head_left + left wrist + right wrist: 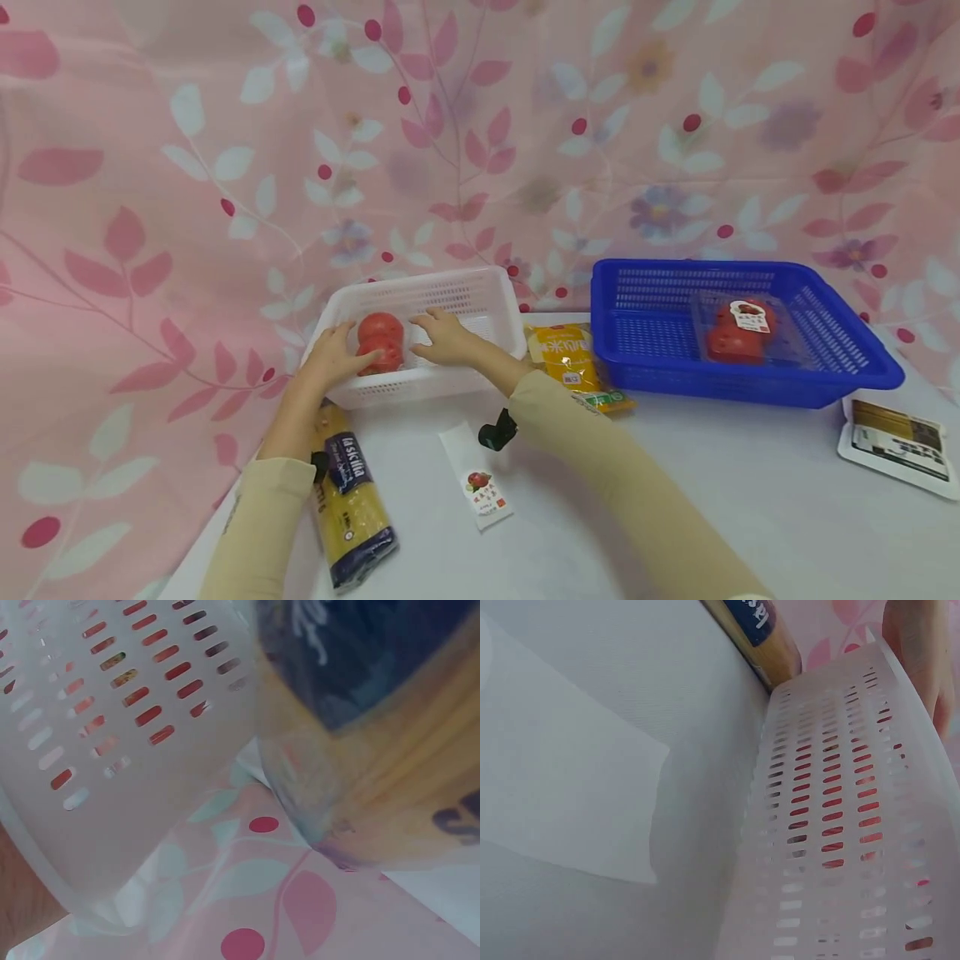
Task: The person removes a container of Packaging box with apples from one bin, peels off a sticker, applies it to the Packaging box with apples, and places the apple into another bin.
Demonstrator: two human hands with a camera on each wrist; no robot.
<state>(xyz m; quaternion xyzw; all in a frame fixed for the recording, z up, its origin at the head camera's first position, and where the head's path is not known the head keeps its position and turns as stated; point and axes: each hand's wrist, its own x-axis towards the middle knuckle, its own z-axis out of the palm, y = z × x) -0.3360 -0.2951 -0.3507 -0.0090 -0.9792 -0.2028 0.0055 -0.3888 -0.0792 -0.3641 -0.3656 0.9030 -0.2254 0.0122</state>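
Observation:
Two red tomatoes (pixel 381 342) in what looks like clear packaging sit in the left half of the white basket (pixel 491 329). My left hand (pixel 330 358) reaches over the basket's left rim, thumb stretched toward the tomatoes; whether it touches them I cannot tell. On their other side my right hand (pixel 448 337) hovers over the basket with fingers spread, holding nothing. Through the slots of the basket wall (pixel 832 802), red shows in the right wrist view. A pack of spaghetti (pixel 348 492) lies below my left wrist.
A blue basket (pixel 645 333) at the right holds another clear pack of tomatoes (pixel 738 333). Between the baskets lies a yellow food bag (pixel 566 358). A white paper strip (pixel 472 475) lies in front, and a white-edged flat packet (pixel 896 442) at far right.

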